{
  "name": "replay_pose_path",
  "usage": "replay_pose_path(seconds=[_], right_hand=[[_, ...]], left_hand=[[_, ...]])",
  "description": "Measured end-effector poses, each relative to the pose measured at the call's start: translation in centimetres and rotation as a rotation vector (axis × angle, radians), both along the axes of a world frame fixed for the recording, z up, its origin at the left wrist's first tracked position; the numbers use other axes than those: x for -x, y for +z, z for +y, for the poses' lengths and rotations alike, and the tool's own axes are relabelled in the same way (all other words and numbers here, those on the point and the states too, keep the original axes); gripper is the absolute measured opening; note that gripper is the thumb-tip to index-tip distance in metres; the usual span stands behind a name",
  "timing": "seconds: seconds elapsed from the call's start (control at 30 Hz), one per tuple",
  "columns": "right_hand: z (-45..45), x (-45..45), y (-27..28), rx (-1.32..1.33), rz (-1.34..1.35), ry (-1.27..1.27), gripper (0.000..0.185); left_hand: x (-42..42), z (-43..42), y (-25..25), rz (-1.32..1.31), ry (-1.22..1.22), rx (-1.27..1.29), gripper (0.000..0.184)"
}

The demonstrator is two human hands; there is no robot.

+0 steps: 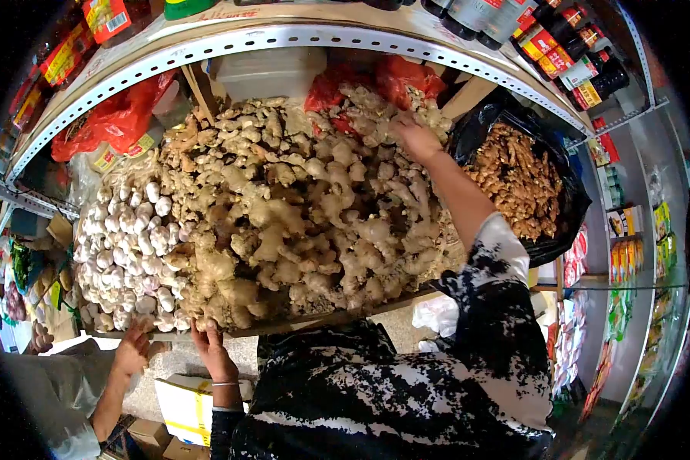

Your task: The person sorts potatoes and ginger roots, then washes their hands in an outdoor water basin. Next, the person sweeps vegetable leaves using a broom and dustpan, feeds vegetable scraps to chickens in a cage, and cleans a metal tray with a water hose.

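A broad heap of ginger root [307, 207] fills most of the wooden bin [268, 328] in front of me. My right hand [419, 140] reaches to its far right part, touching the ginger beside a red plastic bag [408, 79]. The fingertips there blend into the roots, so their grip is unclear. At the front edge of the bin, my left hand [213, 356] rests with its fingers over the rim, a band round the wrist, holding nothing visible. White garlic bulbs [130, 245] lie left of the ginger.
Another person's hand [133, 350] is at the bin's front edge by the garlic. A black bag [571, 199] of browner ginger [516, 180] sits at right. Overhead runs a perforated metal shelf edge [284, 34] bearing sauce bottles [563, 57]. A white box [184, 406] stands below.
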State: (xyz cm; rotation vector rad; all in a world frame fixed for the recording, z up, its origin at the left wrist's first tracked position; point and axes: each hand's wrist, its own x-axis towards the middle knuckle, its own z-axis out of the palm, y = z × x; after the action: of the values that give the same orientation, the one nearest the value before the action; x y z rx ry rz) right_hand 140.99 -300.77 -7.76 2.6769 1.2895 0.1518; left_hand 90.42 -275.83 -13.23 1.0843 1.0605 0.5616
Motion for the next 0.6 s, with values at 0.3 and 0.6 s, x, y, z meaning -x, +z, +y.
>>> replay_pose_path(seconds=[0.3,0.6], right_hand=[[-1.1,8.2,5.8,-0.226,0.0,0.337,0.039],[6.5,16.6,3.2,-0.551,0.208,0.387,0.039]], left_hand=[[-1.0,0.1,0.4,0.079,-0.052,-0.337,0.063],[-4.1,0.4,2.0,0.197,-0.216,-0.833,0.061]])
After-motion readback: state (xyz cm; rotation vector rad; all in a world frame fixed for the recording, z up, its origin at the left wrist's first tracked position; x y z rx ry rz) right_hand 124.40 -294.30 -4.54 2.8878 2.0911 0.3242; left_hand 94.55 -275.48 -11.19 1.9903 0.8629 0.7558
